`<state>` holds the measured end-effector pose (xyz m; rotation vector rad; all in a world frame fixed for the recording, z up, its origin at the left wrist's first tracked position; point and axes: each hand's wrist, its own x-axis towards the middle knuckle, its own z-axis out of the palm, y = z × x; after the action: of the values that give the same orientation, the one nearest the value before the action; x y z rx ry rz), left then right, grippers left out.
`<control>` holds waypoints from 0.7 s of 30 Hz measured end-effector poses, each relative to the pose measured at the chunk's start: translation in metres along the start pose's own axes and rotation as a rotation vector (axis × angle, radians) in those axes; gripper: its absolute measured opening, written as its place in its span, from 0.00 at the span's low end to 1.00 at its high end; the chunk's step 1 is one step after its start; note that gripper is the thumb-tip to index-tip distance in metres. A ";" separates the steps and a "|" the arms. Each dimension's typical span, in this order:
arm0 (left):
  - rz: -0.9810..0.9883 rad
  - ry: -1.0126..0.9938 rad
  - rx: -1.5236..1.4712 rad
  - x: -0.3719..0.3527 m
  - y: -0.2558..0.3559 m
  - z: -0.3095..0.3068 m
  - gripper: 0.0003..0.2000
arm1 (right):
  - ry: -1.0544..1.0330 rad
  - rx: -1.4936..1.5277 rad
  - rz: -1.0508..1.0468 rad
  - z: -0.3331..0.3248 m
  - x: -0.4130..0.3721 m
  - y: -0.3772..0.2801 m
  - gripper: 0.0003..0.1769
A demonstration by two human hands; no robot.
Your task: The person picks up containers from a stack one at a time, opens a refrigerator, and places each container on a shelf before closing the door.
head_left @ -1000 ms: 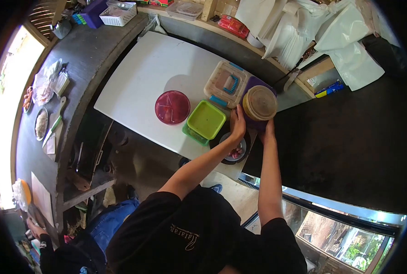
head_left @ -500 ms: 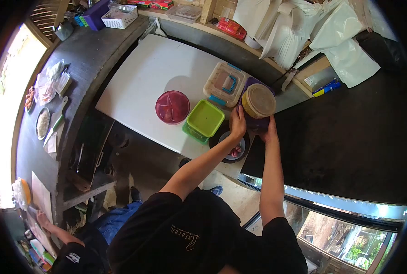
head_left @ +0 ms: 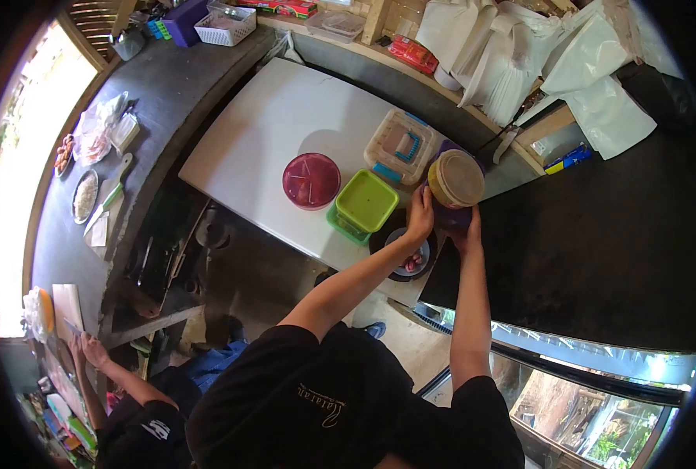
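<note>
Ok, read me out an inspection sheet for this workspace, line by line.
Surface: white top, bare towards its far left.
Things in hand: purple container, with a lidded round tub on top.
Clutter: pink round container, green-lidded box and clear box with blue handle grouped nearby; plate partly hidden by the left forearm.
Hands: left hand and right hand on opposite sides of the purple container.
Cables: nothing seen that is clearly one.
Surroundings: knife lying on the left-side counter; co-worker's hands further along; white plastic bags at upper right.
</note>
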<state>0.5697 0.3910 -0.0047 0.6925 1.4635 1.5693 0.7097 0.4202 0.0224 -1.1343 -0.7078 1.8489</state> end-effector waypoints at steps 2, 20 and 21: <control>0.012 -0.023 -0.011 -0.004 0.007 -0.002 0.23 | 0.010 -0.001 -0.005 -0.002 -0.002 0.001 0.38; -0.012 -0.188 0.020 -0.040 0.061 -0.028 0.34 | 0.060 0.096 -0.070 -0.002 -0.083 0.015 0.41; 0.043 -0.234 0.012 -0.042 0.053 -0.026 0.34 | 0.089 0.113 -0.067 -0.004 -0.089 0.016 0.41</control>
<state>0.5560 0.3451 0.0494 0.8877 1.2931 1.4580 0.7296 0.3355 0.0461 -1.0985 -0.5765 1.7485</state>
